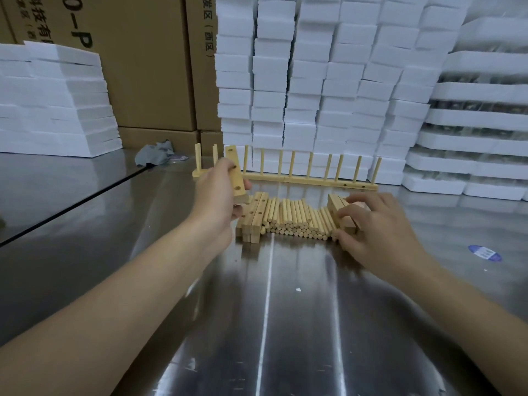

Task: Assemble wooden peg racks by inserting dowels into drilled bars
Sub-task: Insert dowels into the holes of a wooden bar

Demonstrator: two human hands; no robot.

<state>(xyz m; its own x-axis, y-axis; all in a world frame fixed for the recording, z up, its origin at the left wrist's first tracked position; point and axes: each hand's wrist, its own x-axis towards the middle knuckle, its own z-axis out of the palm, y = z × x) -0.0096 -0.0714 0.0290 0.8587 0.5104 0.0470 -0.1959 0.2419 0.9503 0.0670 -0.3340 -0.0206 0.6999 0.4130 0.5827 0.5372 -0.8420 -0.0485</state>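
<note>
Steel table [271, 324] out front, gleaming, with white foam blocks [314, 81] stacked high behind it and cardboard boxes [148, 67] to the left.

The left hand [218, 195] is clamped around one drilled bar [236, 178], lifted off the table and tipped nearly upright, with three holes showing on its face. The right hand [377, 230] is down at the right edge of the loose dowels [294, 215], fingers curled over a short stack of bars [334, 202]. Whether it has a dowel pinched, I cannot tell.

By my reading this is the start of a fresh rack: bar in hand, first peg being fetched. The next move calls for one dowel lifted clear of the heap, its end lined up square with a hole, then pushed straight in while the left hand braces the bar.

Now the count. One bar is held. About four spare bars [255, 215] stand on edge at the left of the heap. At least two more are under the right hand. The loose dowels lie side by side, several dozen, too tightly packed for a true tally.

Along the back stands a row of finished racks [308, 180] end to end with eleven upright pegs [310, 168] visible; others may be hidden by the held bar. One grey rag [155, 155] and one blue sticker [485, 252] complete the table.
</note>
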